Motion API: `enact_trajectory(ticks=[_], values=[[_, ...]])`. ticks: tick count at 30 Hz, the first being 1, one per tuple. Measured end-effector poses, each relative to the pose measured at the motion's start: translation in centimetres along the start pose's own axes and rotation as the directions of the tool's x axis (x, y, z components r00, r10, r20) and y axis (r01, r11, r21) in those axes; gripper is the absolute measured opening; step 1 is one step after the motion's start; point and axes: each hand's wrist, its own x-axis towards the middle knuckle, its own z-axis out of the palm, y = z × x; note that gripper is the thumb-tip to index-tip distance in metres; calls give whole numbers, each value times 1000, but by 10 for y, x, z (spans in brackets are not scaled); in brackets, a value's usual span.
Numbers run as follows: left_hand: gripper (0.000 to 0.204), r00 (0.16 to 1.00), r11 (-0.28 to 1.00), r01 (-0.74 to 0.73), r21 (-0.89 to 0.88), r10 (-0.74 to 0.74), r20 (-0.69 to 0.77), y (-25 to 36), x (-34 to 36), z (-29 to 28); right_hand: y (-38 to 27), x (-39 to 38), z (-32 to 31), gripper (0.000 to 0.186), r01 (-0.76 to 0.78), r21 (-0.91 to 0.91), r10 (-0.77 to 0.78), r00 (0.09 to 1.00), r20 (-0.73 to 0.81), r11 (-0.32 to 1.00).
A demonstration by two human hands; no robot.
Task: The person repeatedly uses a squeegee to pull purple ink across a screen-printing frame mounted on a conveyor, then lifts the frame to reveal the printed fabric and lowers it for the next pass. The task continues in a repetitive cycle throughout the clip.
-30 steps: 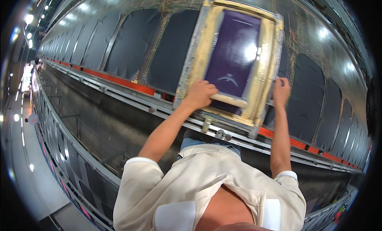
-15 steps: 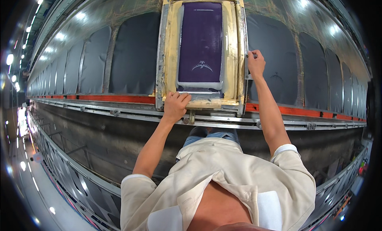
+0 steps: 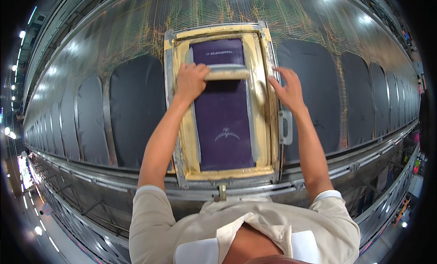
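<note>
A screen-printing frame point(image 3: 217, 175) with a yellow-taped border lies in front of me. Its purple mesh point(image 3: 223, 120) carries pale lettering at the far end and a curved emblem nearer me. My left hand point(image 3: 191, 82) is closed around the left end of a squeegee point(image 3: 231, 74), which spans the mesh crosswise toward the far end. My right hand point(image 3: 288, 90) is by the frame's right edge, thumb and fingers apart, with nothing in it. Below that hand, a pale grip handle point(image 3: 285, 127) is fixed to the frame's side.
Dark panels lie in a row along the long table, including one on the left point(image 3: 136, 109) and one on the right point(image 3: 307, 88). A metal rail point(image 3: 323, 176) runs along the table's near edge. Dried paint lines streak the table's far part.
The squeegee and my left hand have moved from the near end of the mesh to the far part. My right hand, formerly closed at the frame's right side, has opened. The view has shifted forward.
</note>
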Motion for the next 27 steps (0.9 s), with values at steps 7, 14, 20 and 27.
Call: enact_trajectory(ticks=[7,14,20,27], values=[[42,934,971,239,-33,-220,282,-71,124,-20,-44,192,50,51,408,-129,-295,812,503,904],[46,925,962,273,-22,-256,282,-84,143,4,-30,236,90,35,372,-284,-159,810,565,884],[34,928,974,224,-24,-206,312,-46,78,-7,-40,159,88,30,377,-300,-156,811,564,876],[24,939,965,211,-153,-157,307,74,-72,-44,-78,-34,43,22,373,-293,-152,806,572,880]])
